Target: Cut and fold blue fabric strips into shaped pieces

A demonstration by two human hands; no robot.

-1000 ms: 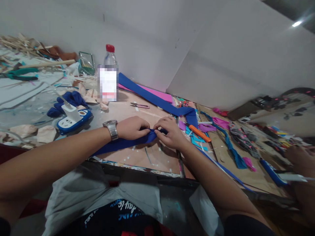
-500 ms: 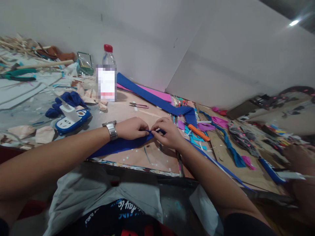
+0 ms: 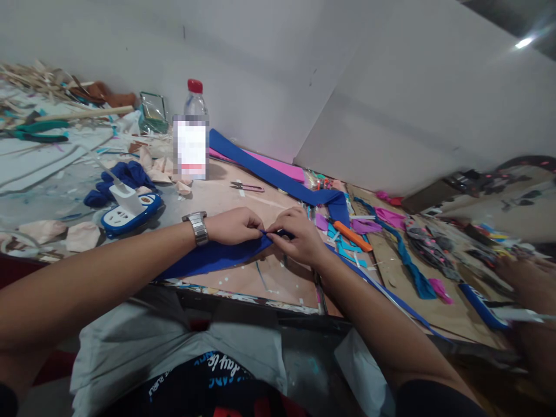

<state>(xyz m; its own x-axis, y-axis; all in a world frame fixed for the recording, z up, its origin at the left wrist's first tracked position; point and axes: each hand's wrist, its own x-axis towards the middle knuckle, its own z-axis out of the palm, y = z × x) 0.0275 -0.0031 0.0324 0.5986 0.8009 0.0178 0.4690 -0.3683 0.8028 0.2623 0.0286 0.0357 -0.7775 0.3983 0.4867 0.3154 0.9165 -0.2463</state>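
A long blue fabric strip (image 3: 217, 259) lies near the front edge of the table, gathered at one point between my two hands. My left hand (image 3: 237, 225), below a metal wristwatch, pinches the strip with thumb and forefinger. Just beside it, my right hand (image 3: 296, 234) pinches the same gathered spot, and the fingertips of both hands nearly touch. More of the blue cloth passes under my right forearm. Small thread snips (image 3: 247, 187) lie on the table beyond my hands. Farther back, another folded blue strip (image 3: 278, 179) rests partly over pink material.
A red-capped bottle (image 3: 195, 104) stands at the back. To the left are a blue-and-white power strip (image 3: 130, 217), peach fabric pieces (image 3: 82, 236) and green-handled pliers (image 3: 39, 131). An orange cutter (image 3: 353, 236) lies among scraps at right. Another person's hand (image 3: 527, 278) is at far right.
The view has shifted slightly. Both my hands keep pinching the blue strip at nearly the same spot, with only slight finger movement.
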